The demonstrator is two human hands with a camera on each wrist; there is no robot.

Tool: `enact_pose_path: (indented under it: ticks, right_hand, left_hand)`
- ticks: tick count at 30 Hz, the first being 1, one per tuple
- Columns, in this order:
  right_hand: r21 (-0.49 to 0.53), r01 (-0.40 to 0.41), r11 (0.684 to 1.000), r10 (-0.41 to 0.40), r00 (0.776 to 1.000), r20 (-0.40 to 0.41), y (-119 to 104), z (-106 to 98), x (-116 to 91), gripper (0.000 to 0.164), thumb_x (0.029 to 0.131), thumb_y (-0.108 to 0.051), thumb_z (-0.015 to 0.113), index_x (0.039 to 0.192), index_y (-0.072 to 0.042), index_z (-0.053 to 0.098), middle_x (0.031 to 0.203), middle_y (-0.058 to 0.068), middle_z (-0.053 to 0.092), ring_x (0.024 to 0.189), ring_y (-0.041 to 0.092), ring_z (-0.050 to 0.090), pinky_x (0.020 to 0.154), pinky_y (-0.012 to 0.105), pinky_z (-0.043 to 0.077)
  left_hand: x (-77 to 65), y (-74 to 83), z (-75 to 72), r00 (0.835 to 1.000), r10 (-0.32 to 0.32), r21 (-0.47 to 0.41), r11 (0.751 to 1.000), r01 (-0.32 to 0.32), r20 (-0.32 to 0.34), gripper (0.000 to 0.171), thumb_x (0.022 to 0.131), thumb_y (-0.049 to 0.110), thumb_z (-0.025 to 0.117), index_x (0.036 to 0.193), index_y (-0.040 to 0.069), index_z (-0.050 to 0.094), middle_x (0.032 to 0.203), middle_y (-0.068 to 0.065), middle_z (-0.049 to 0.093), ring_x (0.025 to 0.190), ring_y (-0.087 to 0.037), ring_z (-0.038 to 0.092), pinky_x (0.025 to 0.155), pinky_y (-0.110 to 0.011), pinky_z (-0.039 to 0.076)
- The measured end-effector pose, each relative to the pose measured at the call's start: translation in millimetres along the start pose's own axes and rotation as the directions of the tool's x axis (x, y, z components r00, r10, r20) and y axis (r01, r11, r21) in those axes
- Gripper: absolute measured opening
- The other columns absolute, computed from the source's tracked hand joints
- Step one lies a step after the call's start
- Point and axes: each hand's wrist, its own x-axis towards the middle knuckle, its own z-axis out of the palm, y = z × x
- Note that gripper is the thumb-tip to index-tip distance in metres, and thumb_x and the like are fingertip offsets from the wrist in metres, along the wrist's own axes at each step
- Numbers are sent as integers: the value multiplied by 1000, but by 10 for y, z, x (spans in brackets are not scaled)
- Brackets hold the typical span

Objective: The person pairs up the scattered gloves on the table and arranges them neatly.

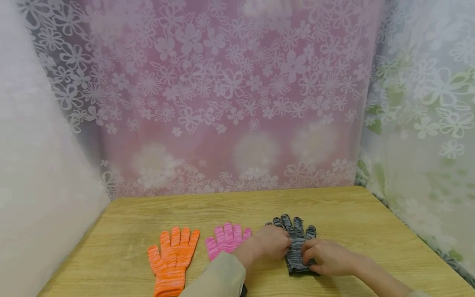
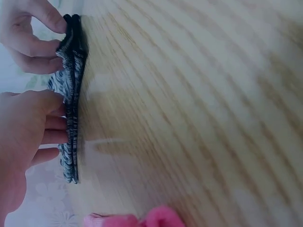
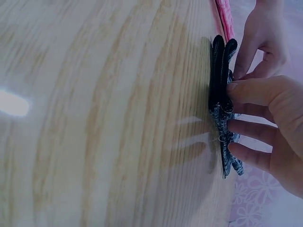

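Note:
A black-and-grey knitted glove (image 1: 295, 246) lies flat on the table, its fingers toward the back and its cuff toward me. Seen edge-on in the right wrist view, the glove (image 3: 221, 109) shows thick dark layers at the cuff. My left hand (image 1: 269, 243) rests on its left side, fingertips touching the knit. On the opposite side, near the cuff, my right hand (image 1: 330, 258) touches it with thumb and fingertips spread apart. Left of my left hand is a pink glove (image 1: 228, 238), partly hidden by that forearm. An orange glove (image 1: 172, 255) lies farther left, palm area spread flat.
The wood-grain table (image 1: 334, 206) carries the gloves in a row. Behind it hangs a pink flowered curtain (image 1: 230, 103). A pale curtain (image 1: 48, 165) borders the left side, and a white-and-green flowered one (image 1: 423, 144) the right.

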Motion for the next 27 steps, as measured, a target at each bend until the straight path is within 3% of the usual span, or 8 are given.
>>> enact_pose_path:
  ticks: [5,11,17,22,27]
  right_hand:
    - [82,-45,996,45,999,-8,19,-18,-19,9,85,-17,66,93,-21,69,97,-10,58,84,4,55,66,25,48]
    - [164,-169,972,183,980,-74,126,-80,-59,7,87,-13,63,91,-17,68,88,-8,60,78,2,55,62,26,47]
    - [67,-289,955,295,946,-136,248,-172,-33,4,84,-10,65,87,-11,68,83,-10,58,72,4,55,59,25,46]
    - [-26,-344,939,332,922,-199,368,-212,47,5,82,-6,67,86,-9,68,81,-7,60,70,8,56,59,25,46]
    - [-92,-372,924,344,911,-230,478,-213,151,7,81,-5,66,87,-8,69,81,-3,62,70,12,58,60,27,47]
  left_hand:
    - [-18,30,-66,1000,18,-24,1000,-18,17,18,94,34,51,84,27,65,79,13,55,68,-2,51,57,-17,39]
    - [-53,169,-139,988,154,-108,982,-156,-29,21,96,37,48,95,27,66,83,14,55,75,1,50,62,-12,39]
    - [-99,299,-138,978,209,-145,968,-205,17,29,96,45,42,109,29,62,100,17,56,93,2,50,80,-14,40]
    - [-123,336,-124,975,216,-161,965,-205,49,31,96,45,41,114,28,60,103,16,54,96,1,49,82,-15,39]
    - [-139,345,-110,969,245,-122,963,-241,18,29,96,44,41,111,26,59,102,15,54,96,0,49,82,-14,39]
